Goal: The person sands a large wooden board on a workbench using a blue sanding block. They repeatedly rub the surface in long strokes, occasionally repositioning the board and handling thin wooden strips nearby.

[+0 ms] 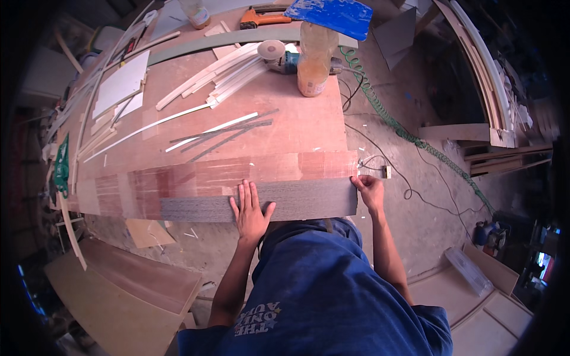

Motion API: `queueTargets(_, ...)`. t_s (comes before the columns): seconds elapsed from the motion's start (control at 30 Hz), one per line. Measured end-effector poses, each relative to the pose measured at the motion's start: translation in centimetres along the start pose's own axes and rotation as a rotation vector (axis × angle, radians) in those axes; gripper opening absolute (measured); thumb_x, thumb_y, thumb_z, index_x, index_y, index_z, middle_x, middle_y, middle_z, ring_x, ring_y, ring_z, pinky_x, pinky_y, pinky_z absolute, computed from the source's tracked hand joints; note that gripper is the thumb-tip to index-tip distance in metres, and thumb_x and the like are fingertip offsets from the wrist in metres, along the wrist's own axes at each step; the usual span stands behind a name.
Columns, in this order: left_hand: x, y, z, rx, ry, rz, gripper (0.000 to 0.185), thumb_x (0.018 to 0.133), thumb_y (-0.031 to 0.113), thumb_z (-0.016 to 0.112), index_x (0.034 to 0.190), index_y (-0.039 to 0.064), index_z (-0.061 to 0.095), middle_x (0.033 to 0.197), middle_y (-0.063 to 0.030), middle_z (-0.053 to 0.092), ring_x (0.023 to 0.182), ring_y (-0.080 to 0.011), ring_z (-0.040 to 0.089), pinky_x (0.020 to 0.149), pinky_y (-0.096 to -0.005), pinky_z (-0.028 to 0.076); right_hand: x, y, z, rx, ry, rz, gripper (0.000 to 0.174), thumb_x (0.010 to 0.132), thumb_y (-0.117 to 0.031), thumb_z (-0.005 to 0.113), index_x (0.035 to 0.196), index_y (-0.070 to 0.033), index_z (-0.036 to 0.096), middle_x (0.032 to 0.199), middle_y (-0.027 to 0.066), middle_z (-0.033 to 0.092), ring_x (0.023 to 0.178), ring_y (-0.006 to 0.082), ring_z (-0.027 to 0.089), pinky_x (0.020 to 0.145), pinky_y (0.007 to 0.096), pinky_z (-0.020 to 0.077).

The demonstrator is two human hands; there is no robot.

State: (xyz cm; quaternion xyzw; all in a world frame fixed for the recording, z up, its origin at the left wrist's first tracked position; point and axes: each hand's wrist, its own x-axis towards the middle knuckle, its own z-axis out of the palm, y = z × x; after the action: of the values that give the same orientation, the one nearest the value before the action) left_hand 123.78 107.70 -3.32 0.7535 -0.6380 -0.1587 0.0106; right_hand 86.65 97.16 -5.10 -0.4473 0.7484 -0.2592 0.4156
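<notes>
A grey wood-grain strip (pixel 307 198), probably laminate or veneer, lies along the near edge of a long reddish plywood board (pixel 213 175). My left hand (pixel 251 218) rests flat on this strip, fingers spread, pressing near its middle. At the strip's far right corner, the thumb and forefinger of my right hand (pixel 370 192) pinch its end edge, beside the end of the board. Thin dark offcut strips (pixel 227 133) and a white strip (pixel 240 120) lie loose just beyond the board.
On the workbench (pixel 303 120) stand a plastic bottle of amber stuff (pixel 314 66), a blue plastic spreader (pixel 331 15) on top, and an angle grinder (pixel 285 60). An orange tool (pixel 262 18) lies farther back. A green coiled air hose (pixel 383 109) and cables cross the floor at right.
</notes>
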Motion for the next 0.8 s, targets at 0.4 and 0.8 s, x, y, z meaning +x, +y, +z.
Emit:
queueTargets(0.4,0.9,0.4,-0.6,0.043,0.101,0.023,0.098,0.098,0.066,0.060,0.161,-0.006,0.039,0.170,-0.0206,0.037,0.158,-0.0342,0.034,0.130,-0.0604,0.012,2.8,-0.8,-1.7,-0.194,-0.244,-0.088,0.040,0.086,-0.038,0.089,0.084,0.001,0.080,0.073,0.0090,0.074,0.070,0.0164,0.069,0.067,0.0355,0.0537)
queueTargets(0.8,-2.2,-0.7,-0.3,-0.175,-0.031,0.012,0.089,0.104,0.063,0.051,0.169,0.008,0.026,0.178,-0.0144,0.018,0.165,-0.0321,0.018,0.128,-0.0669,0.012,6.2,-18.9,18.9,-0.494,-0.242,-0.971,0.034,0.100,-0.022,0.068,0.129,-0.003,0.066,0.131,0.0177,0.065,0.121,0.0376,0.064,0.099,0.0518,0.0546)
